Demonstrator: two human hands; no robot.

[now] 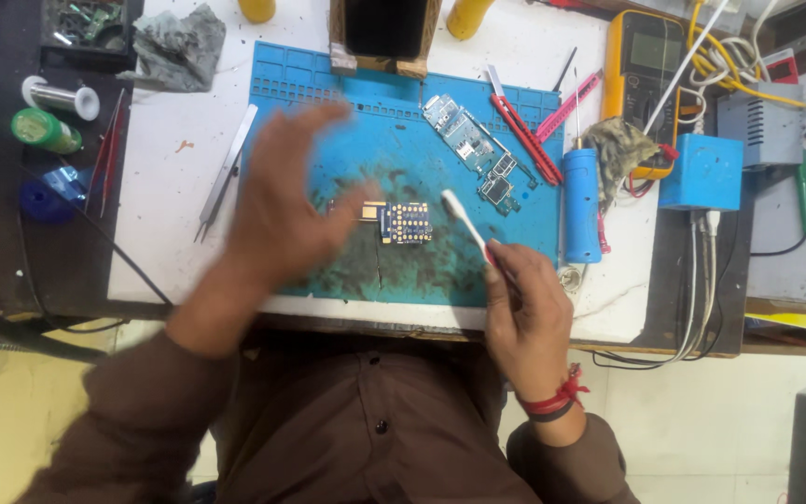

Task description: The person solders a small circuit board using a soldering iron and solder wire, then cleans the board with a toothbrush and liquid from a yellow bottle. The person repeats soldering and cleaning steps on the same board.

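Surroundings: a blue repair mat (394,140) is lying on a white desk (165,233), its near half smeared with dark grime. A larger bare circuit board (470,149) is lying at an angle on the mat's far right part. Red tweezers (526,138) and a pink tool (566,107) are lying just right of that board. A blue cylindrical tool (582,205) is standing along the mat's right edge, with a dirty rag (619,149) beside it and a yellow multimeter (644,65) behind. A blue box (709,171) with white cables is sitting further right. Silver tweezers (226,173) are lying on the desk just left of the mat. A grey rag (177,47) is crumpled at the far left corner. A solder spool (60,96) and a green roll (44,131) are resting on the dark strip at the left.

Small keypad board (401,222): lying flat near the mat's middle, between the two hands, nothing covering it.

Left hand (286,201): hovering over the mat's left half, blurred, palm down, fingers spread loosely and holding nothing; thumb pointing towards the keypad board.

Right hand (524,313): sitting at the mat's near right edge, fingers closed around the handle of a white toothbrush (464,221), a red thread band on the wrist.

Toothbrush: slanting up and left, its head just right of the keypad board, apparently not touching it.
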